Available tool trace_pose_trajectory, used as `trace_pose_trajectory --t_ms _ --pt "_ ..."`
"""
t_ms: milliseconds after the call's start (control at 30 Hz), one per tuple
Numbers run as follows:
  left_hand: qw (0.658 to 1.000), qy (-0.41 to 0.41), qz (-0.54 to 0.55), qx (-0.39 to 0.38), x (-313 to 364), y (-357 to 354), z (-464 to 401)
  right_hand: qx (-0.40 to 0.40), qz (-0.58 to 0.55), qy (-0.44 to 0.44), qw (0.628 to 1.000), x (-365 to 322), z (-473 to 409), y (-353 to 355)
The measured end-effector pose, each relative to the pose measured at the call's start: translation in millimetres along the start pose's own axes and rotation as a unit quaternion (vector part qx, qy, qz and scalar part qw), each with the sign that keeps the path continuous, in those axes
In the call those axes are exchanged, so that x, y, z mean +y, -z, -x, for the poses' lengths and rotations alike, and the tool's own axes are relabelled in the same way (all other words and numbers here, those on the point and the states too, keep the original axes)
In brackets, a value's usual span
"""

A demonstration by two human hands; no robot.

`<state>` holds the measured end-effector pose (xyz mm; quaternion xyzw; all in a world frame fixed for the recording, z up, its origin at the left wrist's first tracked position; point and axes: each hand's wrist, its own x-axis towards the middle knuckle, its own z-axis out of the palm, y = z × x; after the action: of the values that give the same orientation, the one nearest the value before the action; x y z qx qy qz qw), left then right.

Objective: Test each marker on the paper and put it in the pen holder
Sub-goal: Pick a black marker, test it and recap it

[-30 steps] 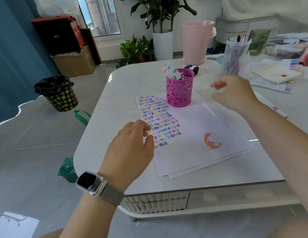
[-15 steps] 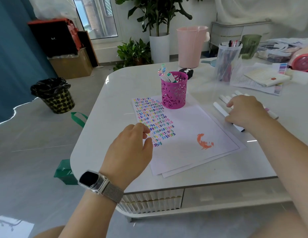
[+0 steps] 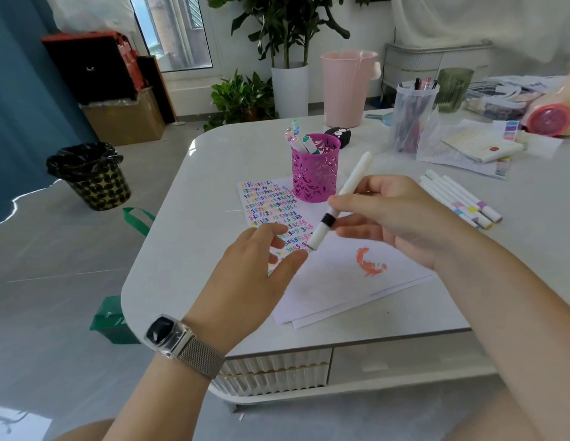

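Observation:
My right hand (image 3: 401, 218) grips a white marker with a black band (image 3: 347, 192), held slanted above the paper (image 3: 334, 281), cap end pointing down toward my left hand. Fingers spread, my left hand (image 3: 255, 268) hovers just below the marker's lower end and holds nothing. The paper carries rows of small coloured squiggles and an orange scribble (image 3: 369, 264). Behind it stands the pink perforated pen holder (image 3: 313, 171) with several markers (image 3: 298, 138) in it. Several more white markers (image 3: 458, 198) lie on the table to the right.
A clear tub of pens (image 3: 411, 119), papers and a notebook (image 3: 477, 144) crowd the table's (image 3: 197, 192) far right. A small black case (image 3: 339, 135) sits behind the holder. On the floor are a pink bin (image 3: 345, 87), a black-bagged bin (image 3: 88, 175) and plants.
My right hand dropped from mid-air onto the loose markers at the right, then carried one over above the paper. My left hand has opened its fingers near the marker's lower end.

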<state>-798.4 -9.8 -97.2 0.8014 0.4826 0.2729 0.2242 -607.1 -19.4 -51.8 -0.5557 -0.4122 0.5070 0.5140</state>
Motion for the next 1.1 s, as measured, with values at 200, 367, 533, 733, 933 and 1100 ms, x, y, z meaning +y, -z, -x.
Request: trace_pose_trajectory --t_ms 200,367,533,733,933,1100 --pt "0.995 -0.08 0.047 -0.026 12 0 3 -0.004 -0.048 0.009 0.999 11 21 -17" --pt "0.996 -0.083 0.004 -0.036 20 -3 6 0.046 -0.104 -0.016 0.993 19 13 -29" --pt "0.971 -0.122 -0.206 -0.011 20 -13 10 0.054 -0.36 -0.06 0.93 28 5 -38" --pt "0.956 -0.154 -0.248 0.025 26 -11 6 -0.003 -0.42 -0.07 0.905 12 1 -25" --pt "0.959 -0.158 -0.235 -0.003 42 -13 9 0.008 -0.41 -0.009 0.912 5 0 -9" --pt "0.961 -0.126 -0.243 -0.035 11 3 35 -0.01 -0.423 0.174 0.889 -12 -18 79"
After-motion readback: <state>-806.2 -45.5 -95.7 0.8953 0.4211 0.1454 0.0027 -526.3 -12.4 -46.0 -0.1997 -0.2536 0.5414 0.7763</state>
